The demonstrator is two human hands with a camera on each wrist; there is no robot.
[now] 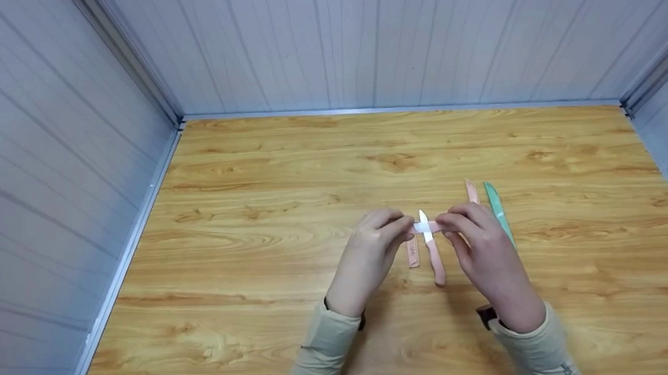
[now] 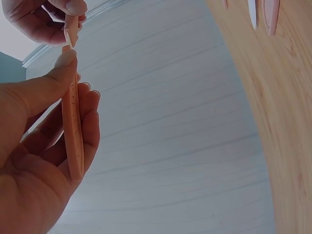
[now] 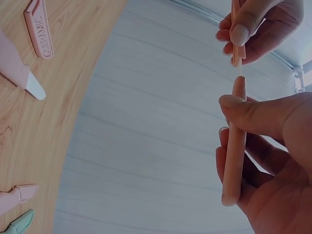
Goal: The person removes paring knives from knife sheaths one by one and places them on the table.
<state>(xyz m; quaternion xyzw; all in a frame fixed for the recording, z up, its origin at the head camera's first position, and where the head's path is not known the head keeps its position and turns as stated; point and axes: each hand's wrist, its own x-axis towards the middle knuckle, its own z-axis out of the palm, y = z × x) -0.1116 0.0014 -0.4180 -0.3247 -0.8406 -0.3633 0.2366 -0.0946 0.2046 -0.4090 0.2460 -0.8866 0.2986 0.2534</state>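
Observation:
My left hand grips a pink blade sheath lengthwise, thumb against its side. Facing it, my right hand holds a knife by its pink handle. A short stretch of white blade shows between handle and sheath; the rest of the blade appears to be inside the sheath. Both are held above the table. Below them lies another pink-handled knife with its white blade bare. Beside that knife is a loose pink sheath marked CERAMIC, partly hidden by my left hand in the head view.
Right of my right hand lie a green sheathed knife and a pink sheathed knife, both partly covered by the hand in the head view. The wood-grain table is bordered by pale panel walls at the back and sides.

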